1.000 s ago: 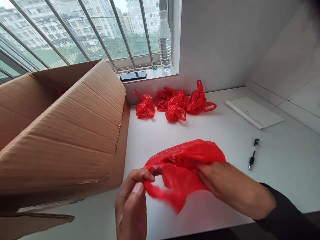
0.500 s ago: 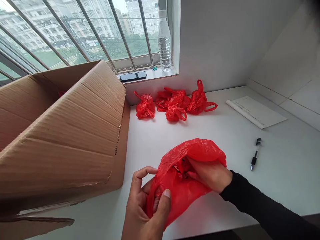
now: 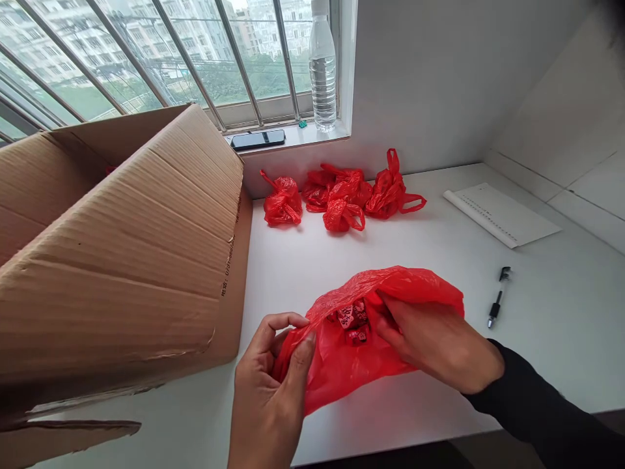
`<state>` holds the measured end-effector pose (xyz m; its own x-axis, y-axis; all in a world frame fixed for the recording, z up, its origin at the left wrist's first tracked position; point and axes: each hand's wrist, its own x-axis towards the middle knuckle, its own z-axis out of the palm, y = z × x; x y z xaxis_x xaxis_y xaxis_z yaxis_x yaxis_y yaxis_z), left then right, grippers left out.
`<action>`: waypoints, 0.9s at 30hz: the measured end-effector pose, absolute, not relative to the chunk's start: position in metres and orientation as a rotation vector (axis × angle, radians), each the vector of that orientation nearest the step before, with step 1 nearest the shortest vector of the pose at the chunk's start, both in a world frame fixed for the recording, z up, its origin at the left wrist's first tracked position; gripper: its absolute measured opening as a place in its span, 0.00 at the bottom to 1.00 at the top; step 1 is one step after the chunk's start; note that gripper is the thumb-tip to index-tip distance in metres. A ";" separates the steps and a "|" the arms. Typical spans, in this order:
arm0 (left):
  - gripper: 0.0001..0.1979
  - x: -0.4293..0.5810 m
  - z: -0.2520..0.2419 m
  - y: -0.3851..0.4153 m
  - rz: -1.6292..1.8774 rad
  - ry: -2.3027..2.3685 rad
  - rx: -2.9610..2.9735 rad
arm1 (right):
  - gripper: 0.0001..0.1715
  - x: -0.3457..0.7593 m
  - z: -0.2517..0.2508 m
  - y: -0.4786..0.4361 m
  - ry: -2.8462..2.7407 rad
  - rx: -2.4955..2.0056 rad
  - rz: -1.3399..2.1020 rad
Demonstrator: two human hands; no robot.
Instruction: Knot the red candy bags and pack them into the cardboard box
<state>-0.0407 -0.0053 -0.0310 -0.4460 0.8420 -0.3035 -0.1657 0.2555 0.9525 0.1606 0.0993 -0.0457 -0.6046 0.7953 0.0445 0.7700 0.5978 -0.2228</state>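
White, smooth tabletop (image 3: 390, 244) beneath a metal-barred window (image 3: 205, 45). Over its front part: one open red thin-plastic carrier bag (image 3: 342, 378), small dark-red printed packets (image 3: 352, 317) inside. Left hand (image 3: 276, 384): thumb and fingers pinching the bag's left edge. Right hand (image 3: 434, 339): inside the mouth, fingertips partly hidden; whether they grasp anything, cannot tell. Behind: bunched red plastic bags (image 3: 344, 195). At left: large brown corrugated-cardboard box (image 3: 146, 260).
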 end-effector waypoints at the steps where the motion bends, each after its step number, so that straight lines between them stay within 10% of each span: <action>1: 0.19 -0.041 -0.030 -0.005 1.376 1.595 0.652 | 0.09 0.161 -0.045 0.098 -2.670 -1.324 0.272; 27: 0.21 -0.038 -0.018 0.004 1.427 1.602 0.547 | 0.14 0.166 -0.039 0.093 -2.584 -1.241 0.461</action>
<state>-0.0378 0.0040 -0.0184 -0.5022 0.8017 -0.3242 -0.2293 0.2380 0.9438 0.1661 0.0929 -0.0387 -0.6116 0.7875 0.0762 0.7127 0.5901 -0.3793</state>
